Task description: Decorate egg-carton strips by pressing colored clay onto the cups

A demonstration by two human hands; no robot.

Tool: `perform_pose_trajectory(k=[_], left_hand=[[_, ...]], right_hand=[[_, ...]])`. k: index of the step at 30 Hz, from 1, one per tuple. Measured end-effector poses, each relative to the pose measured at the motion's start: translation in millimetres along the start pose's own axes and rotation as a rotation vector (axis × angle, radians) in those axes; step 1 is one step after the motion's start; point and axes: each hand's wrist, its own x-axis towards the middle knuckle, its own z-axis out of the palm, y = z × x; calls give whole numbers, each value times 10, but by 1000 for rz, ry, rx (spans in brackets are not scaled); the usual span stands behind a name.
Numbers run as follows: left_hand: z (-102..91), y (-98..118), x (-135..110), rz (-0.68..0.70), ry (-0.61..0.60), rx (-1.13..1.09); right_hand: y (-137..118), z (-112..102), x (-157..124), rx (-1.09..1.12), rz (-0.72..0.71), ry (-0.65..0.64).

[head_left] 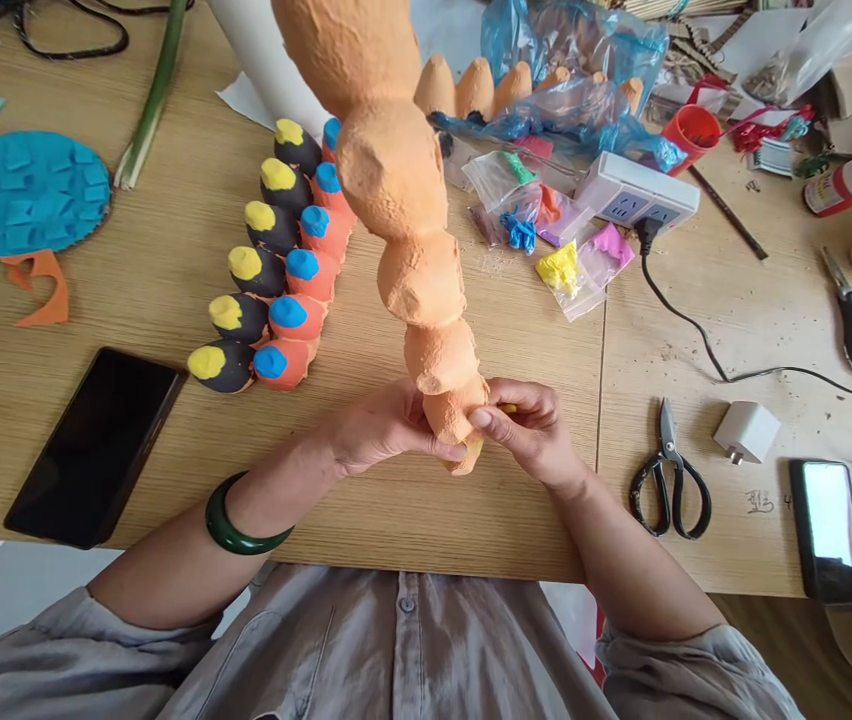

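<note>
A long strip of orange egg carton cups (426, 275) stands raised in front of me, its upper end close to the camera. Around its lowest cup wraps my left hand (388, 425), with a dark green bangle (246, 515) on that wrist. My right hand (531, 430) grips the same end from the right, thumb pressed against the cup. A small yellow bit (507, 408) shows by its fingers. Left of the strip lies a row of black cups with yellow tops (238, 318), beside a row of red-orange cups with blue tops (297, 312).
A black phone (96, 445) lies at left, near a blue clay-covered oval (28, 195). At right are scissors (670, 475), a white charger (747, 432), another phone (831, 530) and a power strip (636, 190) with its cord. Clay packets (561, 265) lie beyond my hands.
</note>
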Motion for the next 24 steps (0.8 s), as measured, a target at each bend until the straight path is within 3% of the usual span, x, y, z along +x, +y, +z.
perform_pose_trajectory(k=[6,14,19,24], left_hand=[[14,5,24,36,19,21],[-45,57,-8,136,-93,64],[-30,48,5,106,-78,56],[-36,5,7,-24,20,-4]], right_hand=[[26,-13,37,-20,-49,65],[40,-38,47,-18,-66,151],[23,-15,50,-26,-78,131],[33,43,30,-81,-81,112]])
